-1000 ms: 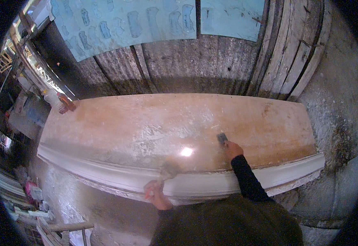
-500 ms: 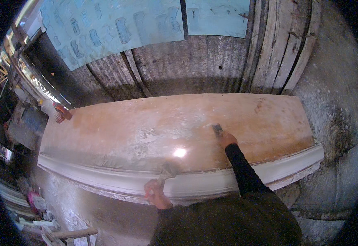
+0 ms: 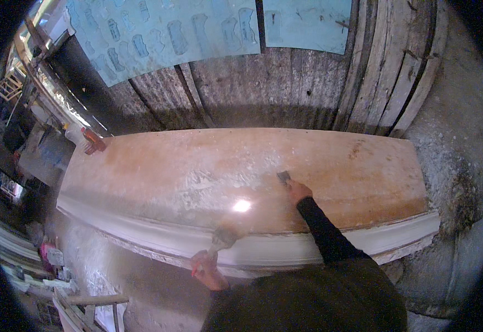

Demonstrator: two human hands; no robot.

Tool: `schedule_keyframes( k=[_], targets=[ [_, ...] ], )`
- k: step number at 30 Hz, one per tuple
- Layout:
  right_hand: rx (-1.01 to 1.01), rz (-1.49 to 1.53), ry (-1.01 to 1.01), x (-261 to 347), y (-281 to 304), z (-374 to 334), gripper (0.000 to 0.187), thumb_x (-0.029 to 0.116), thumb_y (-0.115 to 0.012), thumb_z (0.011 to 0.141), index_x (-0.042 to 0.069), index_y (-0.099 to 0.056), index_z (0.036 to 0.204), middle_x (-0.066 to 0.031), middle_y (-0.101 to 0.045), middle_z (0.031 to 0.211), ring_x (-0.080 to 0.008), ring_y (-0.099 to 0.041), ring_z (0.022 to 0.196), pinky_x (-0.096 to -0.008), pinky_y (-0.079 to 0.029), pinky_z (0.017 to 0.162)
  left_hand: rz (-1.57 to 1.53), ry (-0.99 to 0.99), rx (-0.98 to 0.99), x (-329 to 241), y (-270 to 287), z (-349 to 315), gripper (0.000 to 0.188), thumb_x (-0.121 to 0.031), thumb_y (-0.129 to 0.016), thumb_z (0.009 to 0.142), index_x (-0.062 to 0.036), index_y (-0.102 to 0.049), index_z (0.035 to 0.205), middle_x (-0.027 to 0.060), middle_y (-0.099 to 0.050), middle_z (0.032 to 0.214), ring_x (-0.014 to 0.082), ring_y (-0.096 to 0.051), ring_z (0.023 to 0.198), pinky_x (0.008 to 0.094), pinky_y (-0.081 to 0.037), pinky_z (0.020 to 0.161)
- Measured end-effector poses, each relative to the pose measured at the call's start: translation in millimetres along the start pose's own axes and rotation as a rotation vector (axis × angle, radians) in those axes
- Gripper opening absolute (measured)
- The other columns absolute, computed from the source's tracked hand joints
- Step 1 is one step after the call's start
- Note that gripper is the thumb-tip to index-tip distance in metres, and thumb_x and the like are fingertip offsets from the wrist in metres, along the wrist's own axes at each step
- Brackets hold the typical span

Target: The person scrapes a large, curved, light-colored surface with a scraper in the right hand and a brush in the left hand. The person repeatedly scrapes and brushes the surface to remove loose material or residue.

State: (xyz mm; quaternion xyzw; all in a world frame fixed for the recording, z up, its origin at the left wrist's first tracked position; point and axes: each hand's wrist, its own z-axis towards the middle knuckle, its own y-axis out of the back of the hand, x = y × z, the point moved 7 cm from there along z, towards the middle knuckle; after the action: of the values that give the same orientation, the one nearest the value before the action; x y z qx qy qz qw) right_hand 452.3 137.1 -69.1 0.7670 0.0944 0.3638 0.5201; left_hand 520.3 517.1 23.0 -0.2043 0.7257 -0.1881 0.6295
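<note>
A long wooden panel (image 3: 142, 149), tan with pale smears of filler and a bright glare spot, stretches before me with white moulding (image 3: 280, 249) along its near side. My right hand (image 3: 300, 192) is closed around a small dark scraper (image 3: 283, 176), whose blade rests against the panel right of the middle. At the near edge, left of centre, my left hand (image 3: 208, 271) grips a putty knife (image 3: 223, 238). The knife's broad, pale-coated blade points up over the moulding; whether it touches the wood I cannot tell.
An orange-red object (image 3: 93, 141) with a clear container beside it is at the panel's far left corner. Behind stand a corrugated wall (image 3: 241, 83), blue sheets (image 3: 302, 25) and upright planks (image 3: 385, 77). A wooden stool-like frame (image 3: 95, 300) is at the lower left.
My right hand and its scraper have moved slightly left and down across the panel. My left hand still holds the putty knife near the moulding. The view has shifted a little.
</note>
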Motion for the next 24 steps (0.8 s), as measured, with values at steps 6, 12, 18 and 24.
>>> schedule_keyframes(
  k=[6,12,18,24],
  targets=[
    [0.028,-0.042,0.018,-9,3,-6,0.027,0.028,-0.040,0.079,0.013,-0.054,0.097,-0.0131,-0.058,0.088,-0.0320,-0.055,0.081,-0.0415,-0.044,0.070,0.044,0.013,0.001,3,-17,-14,0.017,-0.008,-0.059,0.070,-0.0062,-0.046,0.081,0.0038,-0.047,0.084,0.0144,-0.048,0.078,0.0301,-0.043,0.072],
    [0.103,-0.050,-0.048,-1,-4,-17,0.027,0.027,-0.041,0.079,0.015,-0.054,0.100,-0.0157,-0.058,0.087,-0.0329,-0.055,0.080,-0.0424,-0.044,0.070,0.134,0.087,0.057,18,-42,-30,0.013,-0.006,-0.058,0.071,-0.0061,-0.047,0.079,0.0041,-0.049,0.081,0.0139,-0.049,0.076,0.0294,-0.044,0.072],
    [-0.094,0.156,0.030,0,48,10,0.029,0.023,-0.045,0.078,0.016,-0.053,0.105,-0.0174,-0.057,0.089,-0.0307,-0.056,0.081,-0.0378,-0.045,0.069,0.350,0.175,0.517,141,-93,-22,0.017,-0.008,-0.055,0.076,-0.0021,-0.051,0.091,0.0068,-0.054,0.088,0.0154,-0.052,0.079,0.0278,-0.044,0.072],
    [-0.279,0.488,0.033,-106,79,-57,0.031,0.022,-0.044,0.083,0.010,-0.049,0.111,-0.0094,-0.057,0.083,-0.0153,-0.052,0.065,-0.0271,-0.044,0.061,0.274,0.339,0.622,275,-130,-20,0.017,-0.016,-0.053,0.077,-0.0055,-0.054,0.091,0.0081,-0.056,0.079,0.0177,-0.055,0.069,0.0305,-0.045,0.063]
  ],
)
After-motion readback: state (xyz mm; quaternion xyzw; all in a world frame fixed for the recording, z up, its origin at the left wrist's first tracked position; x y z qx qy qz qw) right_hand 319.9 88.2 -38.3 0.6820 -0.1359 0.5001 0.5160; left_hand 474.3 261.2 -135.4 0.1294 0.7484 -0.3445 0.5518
